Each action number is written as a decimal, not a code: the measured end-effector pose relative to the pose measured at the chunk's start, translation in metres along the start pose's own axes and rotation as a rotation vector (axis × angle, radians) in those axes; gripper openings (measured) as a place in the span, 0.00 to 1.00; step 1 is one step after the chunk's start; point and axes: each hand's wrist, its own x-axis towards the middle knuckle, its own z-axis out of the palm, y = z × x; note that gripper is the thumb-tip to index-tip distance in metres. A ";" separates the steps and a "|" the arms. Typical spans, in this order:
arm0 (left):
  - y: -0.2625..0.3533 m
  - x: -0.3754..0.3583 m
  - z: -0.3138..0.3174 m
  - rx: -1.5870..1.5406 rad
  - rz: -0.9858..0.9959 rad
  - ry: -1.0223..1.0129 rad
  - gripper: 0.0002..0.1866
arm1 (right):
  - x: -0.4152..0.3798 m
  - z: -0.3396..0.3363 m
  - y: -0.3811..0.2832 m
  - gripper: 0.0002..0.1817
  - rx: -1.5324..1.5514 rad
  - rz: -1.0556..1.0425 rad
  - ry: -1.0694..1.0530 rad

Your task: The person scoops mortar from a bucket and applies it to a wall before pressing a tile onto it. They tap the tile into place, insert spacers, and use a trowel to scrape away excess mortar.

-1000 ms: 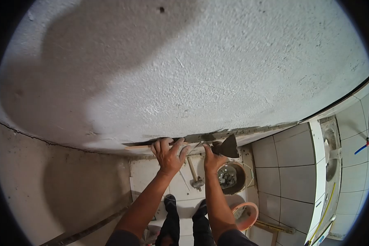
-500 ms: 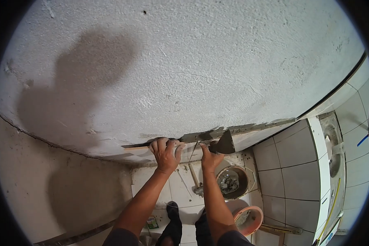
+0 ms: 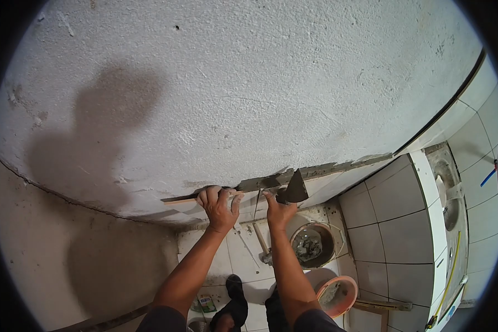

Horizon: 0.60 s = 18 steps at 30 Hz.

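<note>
At the foot of the white rough wall, my left hand (image 3: pixel 220 209) is curled over the top edge of a tile (image 3: pixel 180 201), fingers behind it and thumb in front. My right hand (image 3: pixel 279 210) is closed round a trowel (image 3: pixel 296 188) whose dark triangular blade points up and to the right. Its thumb lies near a thin dark line (image 3: pixel 257 203) between tiles. Grey mortar (image 3: pixel 326 170) runs along the wall just above the tile edge. The trowel's handle is mostly hidden by the right hand.
On the tiled floor stand a bucket (image 3: pixel 313 247) with wet grey mix and an orange basin (image 3: pixel 336 296). A hammer (image 3: pixel 262 243) lies beside the bucket. A tiled counter side (image 3: pixel 395 210) rises on the right, with a sink (image 3: pixel 447 191) and a yellow tape (image 3: pixel 451 276).
The view has shifted slightly, so the wall and hands appear a little farther left. Both hands keep their holds on the tile and the trowel.
</note>
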 end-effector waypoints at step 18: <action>0.000 0.000 -0.002 -0.030 -0.015 -0.011 0.09 | -0.001 -0.008 -0.003 0.17 -0.070 -0.086 -0.047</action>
